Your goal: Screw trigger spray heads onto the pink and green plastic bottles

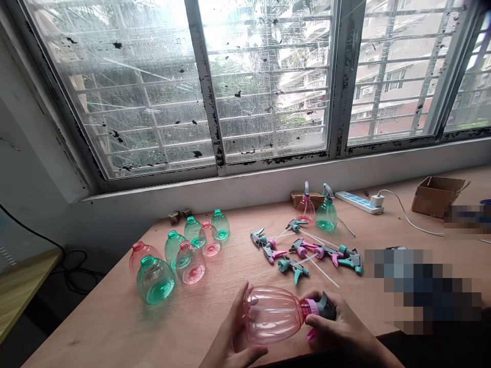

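Observation:
A clear pink spray bottle (274, 314) lies sideways in front of me, above the table's near edge. My left hand (240, 329) is wrapped round its base end, thumb below and fingers behind. At the neck, my right hand (332, 319) grips the pink collar and the grey-and-pink trigger sprayer head (325, 308). The collar sits on the bottle's mouth; whether it is fully screwed down I cannot tell. Beyond the bottle lie several loose trigger sprayer heads (295, 266), grey with pink or teal parts, some with thin clear tubes.
Several open green and pink bottles (156, 278) stand at left. A pink bottle (306, 209) and a green bottle (326, 215) with sprayers stand near the window sill. Further right are a power strip (359, 202) with a plugged-in charger and a cardboard box (437, 197). Blurred patches hide the right side.

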`<action>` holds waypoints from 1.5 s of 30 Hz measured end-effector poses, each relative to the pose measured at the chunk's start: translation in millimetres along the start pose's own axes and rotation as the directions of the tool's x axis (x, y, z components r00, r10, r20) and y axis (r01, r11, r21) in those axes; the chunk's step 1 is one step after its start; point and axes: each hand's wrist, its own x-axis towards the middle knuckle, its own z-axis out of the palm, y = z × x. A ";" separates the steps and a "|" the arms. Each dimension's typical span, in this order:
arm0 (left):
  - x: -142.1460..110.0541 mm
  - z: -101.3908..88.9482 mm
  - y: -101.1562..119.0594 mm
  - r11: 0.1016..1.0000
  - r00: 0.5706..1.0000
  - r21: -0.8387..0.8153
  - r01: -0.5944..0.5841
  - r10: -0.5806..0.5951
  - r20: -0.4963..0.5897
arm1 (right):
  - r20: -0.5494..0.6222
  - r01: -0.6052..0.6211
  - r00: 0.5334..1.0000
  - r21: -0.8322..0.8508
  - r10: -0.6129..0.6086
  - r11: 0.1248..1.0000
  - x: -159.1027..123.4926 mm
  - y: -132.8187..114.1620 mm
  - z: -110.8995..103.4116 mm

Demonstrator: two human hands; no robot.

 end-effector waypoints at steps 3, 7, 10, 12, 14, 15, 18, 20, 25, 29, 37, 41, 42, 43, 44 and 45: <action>-1.9 -1.4 -2.6 0.999 1.000 -0.035 0.014 -0.013 0.021 | -0.004 0.008 1.000 -0.006 -0.008 1.000 -0.4 -1.9 0.3; -2.8 -2.3 -4.7 0.997 0.999 -0.062 0.034 -0.032 0.028 | 0.004 0.009 1.000 -0.014 -0.009 1.000 -0.6 -2.8 0.1; -0.8 -0.4 -1.7 0.996 0.998 -0.083 0.030 -0.024 0.064 | 0.010 0.010 1.000 -0.008 -0.010 1.000 -0.2 -1.4 -0.3; 0.8 1.1 1.2 0.998 0.998 -0.058 0.013 -0.010 0.061 | 0.015 0.007 1.000 -0.002 -0.007 1.000 0.2 0.0 -0.6; 1.5 2.0 3.0 1.000 0.999 -0.014 -0.008 0.008 0.034 | 0.018 0.003 1.000 0.001 -0.003 1.000 0.3 1.0 -0.8; 1.3 2.0 3.2 1.000 1.000 0.002 -0.017 0.017 0.021 | 0.017 0.001 1.000 0.001 -0.001 1.000 0.3 1.2 -0.8; -0.6 1.0 1.6 1.000 1.000 0.012 -0.011 0.011 0.021 | 0.002 -0.007 1.000 0.001 0.007 1.000 0.0 0.5 -0.4; -2.3 0.1 0.9 1.000 1.000 -0.016 -0.002 0.003 0.028 | -0.004 -0.010 1.000 0.006 0.010 1.000 -0.4 -0.7 0.1; -4.5 -0.5 3.5 0.995 0.997 -0.090 0.048 -0.043 0.064 | 0.003 -0.021 1.000 0.021 0.021 1.000 -1.0 -3.5 1.2; -3.4 -0.6 2.3 0.999 0.999 -0.038 0.026 -0.024 0.047 | 0.014 -0.031 0.999 0.041 0.031 0.999 -1.0 -2.5 1.3; -2.9 -0.4 -1.6 1.000 0.999 -0.016 -0.020 0.020 0.041 | 0.008 -0.031 0.999 0.025 0.031 0.999 -1.7 -3.2 1.3; -4.9 -1.5 1.5 0.996 0.997 -0.093 0.012 -0.004 0.080 | 0.007 -0.005 1.000 0.012 0.005 1.000 -1.6 -4.9 1.6; -5.0 -2.2 3.0 0.997 0.996 -0.079 0.022 -0.016 0.083 | 0.007 0.002 1.000 0.011 -0.002 1.000 -1.5 -4.9 1.5; -4.8 -2.7 4.6 0.998 0.996 -0.055 0.032 -0.028 0.082 | 0.007 0.004 1.000 0.011 -0.004 1.000 -1.4 -4.8 1.4; -4.4 -3.0 6.3 0.999 0.996 -0.033 0.040 -0.038 0.076 | 0.005 0.003 1.000 0.011 -0.003 1.000 -1.3 -4.6 1.2; -3.9 -3.0 8.1 0.999 0.997 -0.019 0.047 -0.045 0.070 | 0.003 0.001 1.000 0.009 -0.001 1.000 -1.2 -4.2 1.0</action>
